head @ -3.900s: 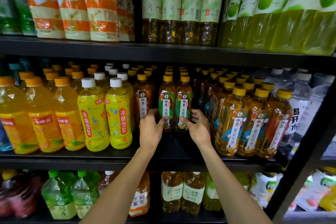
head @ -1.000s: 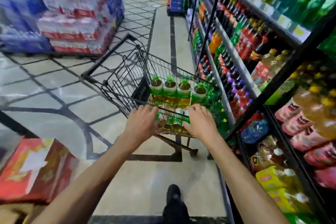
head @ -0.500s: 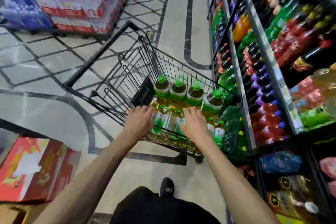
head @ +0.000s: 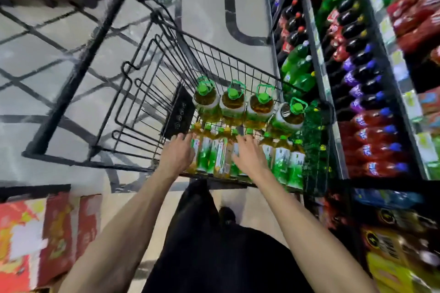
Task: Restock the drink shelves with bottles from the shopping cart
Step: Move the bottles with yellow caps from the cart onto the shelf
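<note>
You are reaching into the near end of the shopping cart (head: pixel 77 71). Your left hand (head: pixel 177 154) is resting, fingers nearly straight, against the row of small green-label bottles (head: pixel 214 157). Your right hand (head: pixel 250 157) is spreading over its middle, seemingly gripping nothing. Beyond, four big jugs (head: pixel 232 104) are standing, and the drink shelves (head: pixel 316 59) are running along the right.

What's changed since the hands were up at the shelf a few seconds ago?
Both hands left the shelf bottles and dropped to the shopping cart: left hand and right hand now rest on the small green-labelled bottles, fingers spread, nothing lifted. The four big green-capped jugs stayed in their row.
</note>
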